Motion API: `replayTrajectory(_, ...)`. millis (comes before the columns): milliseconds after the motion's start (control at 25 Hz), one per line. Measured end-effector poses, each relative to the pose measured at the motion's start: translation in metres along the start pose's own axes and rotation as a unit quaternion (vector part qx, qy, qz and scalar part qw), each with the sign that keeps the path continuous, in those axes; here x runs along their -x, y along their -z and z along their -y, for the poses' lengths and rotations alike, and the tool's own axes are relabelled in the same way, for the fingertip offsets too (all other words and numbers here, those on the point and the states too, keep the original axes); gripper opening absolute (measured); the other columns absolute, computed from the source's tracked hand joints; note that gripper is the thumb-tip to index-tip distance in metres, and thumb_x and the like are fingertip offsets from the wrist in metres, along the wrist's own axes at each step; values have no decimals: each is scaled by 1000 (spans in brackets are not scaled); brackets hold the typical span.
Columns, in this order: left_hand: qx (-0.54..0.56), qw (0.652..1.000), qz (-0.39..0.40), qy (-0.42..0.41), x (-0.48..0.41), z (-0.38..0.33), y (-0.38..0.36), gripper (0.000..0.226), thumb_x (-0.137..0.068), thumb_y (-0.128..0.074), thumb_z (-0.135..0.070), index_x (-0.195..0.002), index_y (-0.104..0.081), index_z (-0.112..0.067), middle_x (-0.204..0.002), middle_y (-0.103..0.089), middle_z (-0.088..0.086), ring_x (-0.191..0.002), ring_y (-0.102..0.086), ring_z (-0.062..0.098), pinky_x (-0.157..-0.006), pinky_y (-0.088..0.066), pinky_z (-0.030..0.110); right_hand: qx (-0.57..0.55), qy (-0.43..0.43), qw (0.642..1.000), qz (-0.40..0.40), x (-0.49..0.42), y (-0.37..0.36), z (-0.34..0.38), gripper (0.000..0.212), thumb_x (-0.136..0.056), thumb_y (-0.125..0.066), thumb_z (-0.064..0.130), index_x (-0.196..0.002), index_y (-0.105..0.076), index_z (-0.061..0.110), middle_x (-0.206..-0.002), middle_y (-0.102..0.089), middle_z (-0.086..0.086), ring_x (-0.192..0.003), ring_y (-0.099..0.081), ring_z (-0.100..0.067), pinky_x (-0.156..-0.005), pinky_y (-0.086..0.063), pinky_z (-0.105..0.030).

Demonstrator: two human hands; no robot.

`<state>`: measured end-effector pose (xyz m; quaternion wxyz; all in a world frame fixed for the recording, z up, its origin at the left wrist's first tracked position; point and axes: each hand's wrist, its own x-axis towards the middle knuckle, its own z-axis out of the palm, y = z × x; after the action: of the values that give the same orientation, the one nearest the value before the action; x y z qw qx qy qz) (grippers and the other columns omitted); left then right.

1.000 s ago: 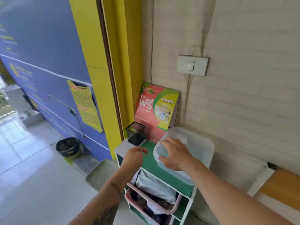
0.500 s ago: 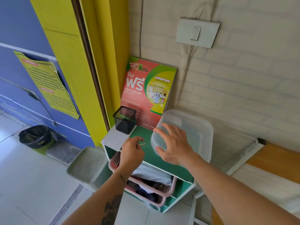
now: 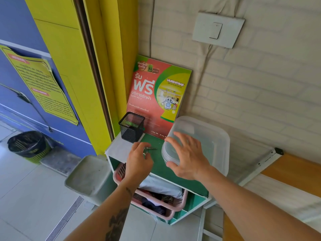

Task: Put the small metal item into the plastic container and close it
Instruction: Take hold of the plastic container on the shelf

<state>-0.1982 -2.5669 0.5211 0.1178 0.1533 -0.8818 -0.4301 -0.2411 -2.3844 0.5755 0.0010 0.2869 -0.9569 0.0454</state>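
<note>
A translucent plastic container (image 3: 211, 134) with its lid on stands on the green top of a small shelf unit (image 3: 157, 168), against the brick wall. My right hand (image 3: 186, 158) is spread over its near left corner, fingers apart, holding nothing. My left hand (image 3: 139, 159) is just left of the container, low over the green top. Its fingers are pinched on a small metal item (image 3: 150, 149), key-like, whose tip pokes out toward the container.
A black mesh cup (image 3: 132, 126) stands at the shelf's back left, a red and green poster (image 3: 156, 94) leans behind it. A pink basket of laundry (image 3: 157, 199) fills the shelf below. A grey tray (image 3: 86, 173) and a black bin (image 3: 26, 143) sit on the floor at left.
The view has moved closer to the shelf. My left hand has come lower toward the green top with the metal item. My right hand has opened its fingers over the container's corner.
</note>
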Motion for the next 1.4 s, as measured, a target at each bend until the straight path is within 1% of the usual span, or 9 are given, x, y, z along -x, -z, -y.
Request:
replayTrajectory(80,64,997,-10,36,8,0,1,23,-90,-56,-6,-103,-70,-18,-104,-69,-1,-89,-65,13,-79,-51,26,1,0,1000,-7,0,0,1,77,-74,-54,59,-143,-27,34,-152,-26,-5,-134,-31,-32,-109,-27,-51)
replayTrajectory(200,154,981,38,114,16,-10,-2,17,-91,-58,-11,-98,-71,-19,-88,-73,1,-65,-63,12,-57,-50,16,-5,-21,1000,-14,3,2,3,83,-73,-56,60,-142,-30,21,-144,-33,-12,-127,-38,-34,-109,-30,-48)
replayTrajectory(360,269,942,74,188,14,-26,-12,17,-90,-59,-8,-99,-73,-12,-78,-71,6,-65,-66,14,-64,-56,28,-5,-8,999,-45,4,1,5,79,-73,-61,52,-137,-41,10,-131,-48,-13,-119,-46,-34,-104,-37,-48)
replayTrajectory(560,314,920,83,220,8,-34,-14,20,-84,-61,4,-94,-72,-10,-66,-65,7,-57,-57,16,-55,-51,24,41,3,999,-19,-3,3,10,75,-69,-58,52,-128,-43,8,-120,-52,-14,-112,-48,-34,-95,-43,-49)
replayTrajectory(640,324,911,89,238,5,-36,-14,21,-83,-60,7,-92,-70,-8,-66,-65,9,-56,-57,18,-57,-54,26,60,17,998,-4,-6,8,10,74,-68,-57,53,-126,-44,7,-116,-54,-14,-107,-50,-33,-89,-47,-48)
replayTrajectory(840,373,877,114,283,2,-36,-15,19,-85,-55,8,-91,-67,-7,-76,-69,16,-72,-65,28,-83,-60,46,81,50,995,3,-11,23,6,75,-72,-51,57,-128,-45,7,-110,-60,-14,-99,-57,-32,-75,-52,-41)
replayTrajectory(960,385,869,109,290,4,-38,-14,17,-90,-53,6,-91,-65,-6,-75,-68,12,-70,-66,25,-78,-60,42,41,43,998,-24,-13,41,-2,74,-73,-47,59,-129,-49,10,-109,-65,-10,-96,-62,-32,-75,-52,-38)
replayTrajectory(1120,396,863,109,293,5,-40,-15,17,-91,-53,7,-93,-64,-5,-78,-69,12,-76,-67,26,-83,-60,44,-43,43,997,-38,-6,61,-10,64,-75,-56,55,-125,-54,15,-118,-66,-6,-101,-62,-30,-85,-52,-41)
replayTrajectory(1400,387,867,95,300,6,-43,-17,21,-89,-52,9,-102,-63,-2,-89,-71,16,-81,-69,26,-74,-61,39,-14,41,992,-122,9,91,-24,40,-82,-54,44,-107,-65,15,-100,-67,-2,-92,-62,-27,-73,-54,-40)
